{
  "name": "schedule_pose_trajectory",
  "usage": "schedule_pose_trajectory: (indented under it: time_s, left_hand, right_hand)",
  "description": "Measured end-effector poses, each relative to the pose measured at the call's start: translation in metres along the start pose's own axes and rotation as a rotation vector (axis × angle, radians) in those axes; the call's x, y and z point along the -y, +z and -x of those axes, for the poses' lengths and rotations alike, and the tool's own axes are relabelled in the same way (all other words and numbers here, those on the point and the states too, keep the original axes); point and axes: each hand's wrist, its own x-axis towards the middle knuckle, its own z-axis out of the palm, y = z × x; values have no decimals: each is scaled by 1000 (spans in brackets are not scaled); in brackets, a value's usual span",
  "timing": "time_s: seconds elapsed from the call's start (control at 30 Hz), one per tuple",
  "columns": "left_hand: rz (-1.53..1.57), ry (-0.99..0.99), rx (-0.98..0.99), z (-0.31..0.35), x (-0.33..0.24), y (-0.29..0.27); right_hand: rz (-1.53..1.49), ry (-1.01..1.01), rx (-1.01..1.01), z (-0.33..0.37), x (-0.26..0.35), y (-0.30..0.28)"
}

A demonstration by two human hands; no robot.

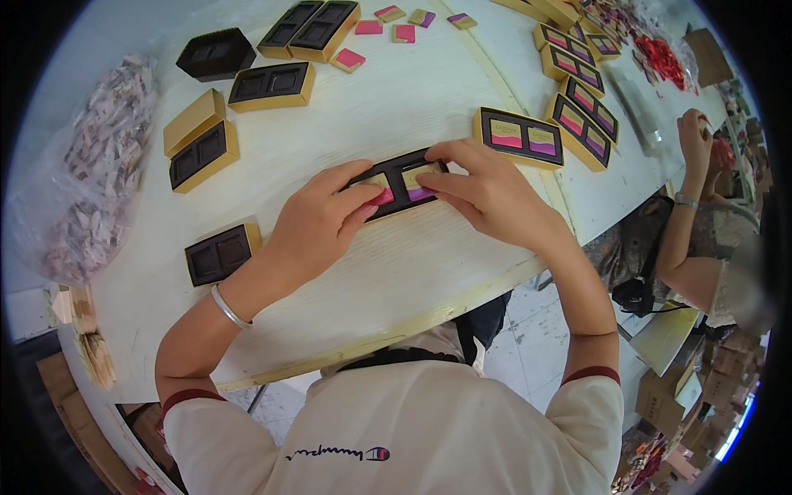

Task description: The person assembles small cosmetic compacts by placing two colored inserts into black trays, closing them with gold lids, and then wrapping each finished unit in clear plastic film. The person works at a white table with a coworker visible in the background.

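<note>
A shallow gold box with a black two-compartment insert [398, 186] lies on the table in front of me. In its left compartment is a pink-and-gold wrapped square [384, 196], gripped by the thumb and fingers of my left hand [309, 219]. The right compartment holds a purple-and-gold wrapped square [418, 194]. My right hand [495, 194] has its index finger on the box's far right corner and its other fingers pressed together at that square. Part of each square is hidden under my fingers.
Box trays with black inserts [272, 85] stand at the left and far left. Loose wrapped squares [404, 33] lie at the far side. Filled boxes [518, 137] sit to the right. A clear bag of small packets [99, 165] bulges at the left. Another person's hand [695, 136] is at the right.
</note>
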Motion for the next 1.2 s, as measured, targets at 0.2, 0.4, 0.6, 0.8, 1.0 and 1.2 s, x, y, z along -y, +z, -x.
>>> schedule_pose_trajectory:
  time_s: [0.2,0.4,0.6,0.8,1.0,1.2]
  left_hand:
    - [181,-144,40,-3,2,-1]
    - [238,-177,54,-14,6,1]
    - [287,-157,152,-17,19,5]
    - [63,-83,128,27,9,-78]
    - [-275,-510,246,121,23,-119]
    - [-177,-392,155,99,21,-76]
  right_hand:
    - [-247,53,-151,-5,-15,19]
    - [-636,363,-47,-7,-16,32]
    - [-504,227,-159,-11,-25,50]
    - [-59,87,59,-6,7,16]
    - [237,79,44,11,-14,-22]
    - [150,393,52,30,-55,-64]
